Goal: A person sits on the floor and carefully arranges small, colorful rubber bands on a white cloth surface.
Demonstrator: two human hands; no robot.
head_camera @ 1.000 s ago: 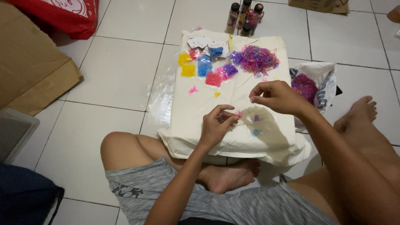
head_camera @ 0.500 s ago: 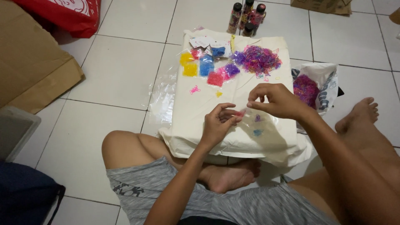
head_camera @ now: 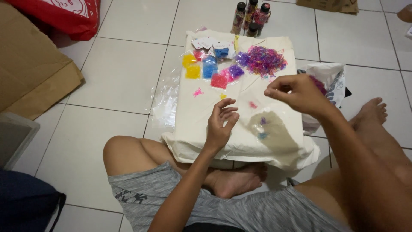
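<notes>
My left hand (head_camera: 221, 122) hovers over the cream cushion (head_camera: 240, 141) with its fingers curled and apart, holding nothing. Further up and to the right, my right hand (head_camera: 296, 92) is raised with thumb and fingertips pinched together; I can make out nothing between them. Between the two hands a tiny pink elastic band (head_camera: 253, 104) lies on the cushion, with a purple one (head_camera: 262, 121) and a blue one (head_camera: 262, 135) below it. A loose heap of purple and pink bands (head_camera: 264, 60) sits at the cushion's far end, beside small packets of yellow (head_camera: 192, 66), blue (head_camera: 210, 68) and pink (head_camera: 219, 80) bands.
Several small bottles (head_camera: 251, 17) stand on the tiles beyond the cushion. A white bag with purple bands (head_camera: 330, 79) lies to the right, clear plastic wrap (head_camera: 165, 103) to the left. A brown cardboard box (head_camera: 30, 73) and a red bag (head_camera: 64, 15) are far left. My crossed legs frame the cushion.
My hands, close together over the pink band before, have parted. The right hand rose up and to the right; the left hand opened its fingers.
</notes>
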